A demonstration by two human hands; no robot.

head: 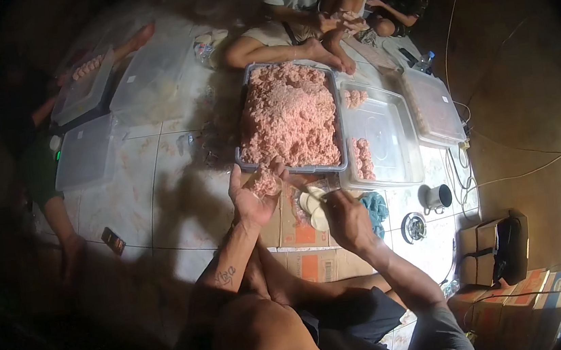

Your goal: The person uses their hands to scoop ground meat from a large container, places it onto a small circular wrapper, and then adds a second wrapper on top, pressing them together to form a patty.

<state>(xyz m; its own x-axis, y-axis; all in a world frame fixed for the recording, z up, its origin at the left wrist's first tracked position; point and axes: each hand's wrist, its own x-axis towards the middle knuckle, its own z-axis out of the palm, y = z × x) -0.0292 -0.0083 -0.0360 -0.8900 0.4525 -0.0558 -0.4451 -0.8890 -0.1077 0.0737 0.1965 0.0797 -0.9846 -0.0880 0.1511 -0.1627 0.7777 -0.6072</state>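
Note:
My left hand (253, 201) is palm up at the front edge of the meat tub, cupping a lump of pink minced filling (265, 183); a thin wrapper seems to lie under it. A slim spreading tool (307, 186) is gripped in my right hand (349, 219), its tip pointing towards the filling. Round pale dough wrappers (319, 218) lie on flattened cardboard (297, 237), just left of my right hand. Beyond both hands stands a grey plastic tub (339, 117) heaped with pink minced meat (289, 115).
To the right, a clear plastic tray (391, 127) holds short rows of filled dumplings (363, 158). Near my right arm are a teal cloth (375, 211), a metal mug (438, 197) and a small round burner-like object (413, 227). A phone (113, 240) lies left; other people sit around.

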